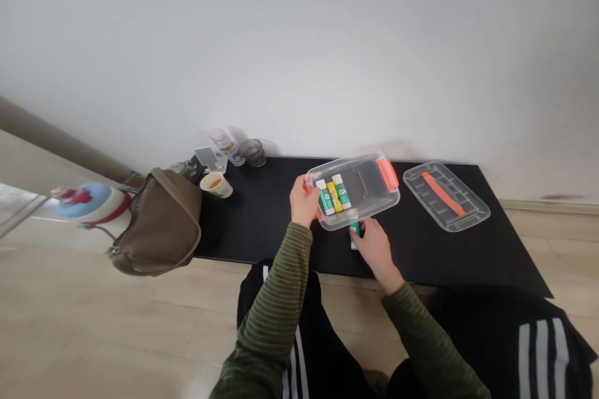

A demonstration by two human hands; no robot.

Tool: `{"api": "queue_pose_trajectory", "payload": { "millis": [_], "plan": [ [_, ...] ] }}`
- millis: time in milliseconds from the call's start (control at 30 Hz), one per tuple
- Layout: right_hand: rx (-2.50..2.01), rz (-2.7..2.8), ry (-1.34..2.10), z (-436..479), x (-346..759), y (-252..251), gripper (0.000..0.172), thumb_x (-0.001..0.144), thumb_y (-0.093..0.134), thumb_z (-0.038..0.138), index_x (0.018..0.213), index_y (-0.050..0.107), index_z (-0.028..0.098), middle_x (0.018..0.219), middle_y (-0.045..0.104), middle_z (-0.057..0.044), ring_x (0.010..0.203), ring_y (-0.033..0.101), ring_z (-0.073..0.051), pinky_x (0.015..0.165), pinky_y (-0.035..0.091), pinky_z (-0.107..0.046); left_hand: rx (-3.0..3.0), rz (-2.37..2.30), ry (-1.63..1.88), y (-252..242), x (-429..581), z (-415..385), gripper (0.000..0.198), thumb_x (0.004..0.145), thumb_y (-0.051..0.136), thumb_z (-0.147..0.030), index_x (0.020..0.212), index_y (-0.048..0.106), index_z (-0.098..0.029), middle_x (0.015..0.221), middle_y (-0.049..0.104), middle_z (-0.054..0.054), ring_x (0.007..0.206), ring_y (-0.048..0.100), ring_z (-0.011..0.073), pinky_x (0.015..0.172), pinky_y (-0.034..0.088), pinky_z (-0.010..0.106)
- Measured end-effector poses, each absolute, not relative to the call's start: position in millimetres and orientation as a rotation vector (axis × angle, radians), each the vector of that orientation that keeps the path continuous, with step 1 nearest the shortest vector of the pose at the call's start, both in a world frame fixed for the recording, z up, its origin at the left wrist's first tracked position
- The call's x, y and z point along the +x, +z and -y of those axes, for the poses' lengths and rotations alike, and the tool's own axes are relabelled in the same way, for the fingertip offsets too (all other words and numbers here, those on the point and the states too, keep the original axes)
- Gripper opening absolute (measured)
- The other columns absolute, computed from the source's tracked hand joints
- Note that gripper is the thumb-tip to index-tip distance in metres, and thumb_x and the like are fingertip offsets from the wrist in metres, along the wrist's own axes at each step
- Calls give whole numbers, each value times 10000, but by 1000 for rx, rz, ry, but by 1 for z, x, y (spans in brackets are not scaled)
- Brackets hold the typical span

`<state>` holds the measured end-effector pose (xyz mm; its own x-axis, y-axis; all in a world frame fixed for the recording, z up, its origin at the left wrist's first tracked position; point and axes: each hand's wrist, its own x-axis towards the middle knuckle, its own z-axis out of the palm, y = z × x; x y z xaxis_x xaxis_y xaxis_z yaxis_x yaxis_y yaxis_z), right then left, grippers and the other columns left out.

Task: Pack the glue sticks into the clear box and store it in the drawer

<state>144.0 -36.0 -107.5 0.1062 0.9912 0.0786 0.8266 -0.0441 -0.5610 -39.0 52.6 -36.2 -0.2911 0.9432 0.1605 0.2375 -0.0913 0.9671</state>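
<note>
My left hand (305,201) grips the left end of a clear plastic box (369,177) with orange latches, its thumb over the rim. Inside, at the box's left end, three glue sticks lie side by side: two green and white, with a yellow one (334,196) between them. Just outside the near wall, my right hand (375,243) has its fingers closed round another green and white glue stick (354,237). The box's top is off; its clear lid (472,204) with an orange handle lies to the right on the black table (276,218).
A brown bag (163,224) stands at the table's left end. Near it are a paper cup (216,185) with orange-brown liquid, a dark glass (253,153), a bottle (227,144) and a small phone-like stand (209,159). A white wall runs along the back.
</note>
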Motion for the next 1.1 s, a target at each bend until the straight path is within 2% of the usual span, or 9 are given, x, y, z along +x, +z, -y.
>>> {"api": "queue_pose_trajectory", "payload": {
  "millis": [133, 333, 500, 700, 833, 967, 1100],
  "plan": [
    [-2079, 1814, 502, 34, 142, -106, 219, 844, 604, 367, 967, 607, 186, 918, 630, -60, 756, 577, -166, 613, 331, -253, 1305, -1546, 1426, -35, -38, -53, 296, 665, 538, -116, 944, 613, -183, 857, 661, -5, 777, 606, 152, 746, 465, 259],
    [-2188, 1829, 485, 36, 146, -104, 225, 815, 634, 372, 927, 642, 178, 920, 632, -75, 752, 593, -174, 599, 311, -254, 1314, -1553, 1423, -33, -38, -52, 282, 668, 537, -109, 929, 614, -185, 833, 656, -10, 760, 603, 148, 739, 463, 254],
    [-2123, 1700, 480, 41, 167, -111, 208, 793, 618, 372, 815, 658, 169, 785, 656, -61, 725, 610, -185, 621, 345, -257, 1315, -1546, 1424, -36, -38, -52, 296, 669, 537, -109, 944, 614, -189, 849, 659, -8, 777, 609, 151, 746, 465, 255],
    [-1984, 1159, 557, 70, 209, -117, 411, 747, 649, 523, 888, 713, 142, 678, 680, -44, 616, 616, -184, 609, 434, -267, 1333, -1566, 1413, -38, -39, -53, 293, 676, 539, -116, 948, 614, -195, 849, 655, -11, 778, 607, 150, 755, 470, 257],
    [-1765, 900, 290, 79, 212, -87, 507, 754, 676, 550, 1004, 703, 109, 691, 656, -38, 565, 555, -145, 575, 461, -264, 1348, -1568, 1403, -37, -39, -53, 299, 674, 544, -123, 954, 620, -195, 850, 657, -9, 781, 605, 154, 755, 468, 261],
    [-1541, 1047, 226, 62, 201, -43, 438, 790, 669, 510, 1019, 684, 138, 779, 673, -49, 614, 586, -145, 614, 491, -273, 1382, -1556, 1383, -34, -39, -51, 296, 669, 551, -124, 948, 630, -186, 845, 666, -6, 769, 608, 153, 745, 466, 262],
    [-1585, 1369, 226, 33, 190, -15, 371, 824, 621, 474, 1034, 670, 172, 759, 664, -25, 640, 603, -153, 643, 476, -272, 1424, -1527, 1352, -34, -37, -50, 306, 672, 552, -114, 958, 642, -180, 863, 686, 5, 790, 626, 158, 768, 476, 272]
  ]
}}
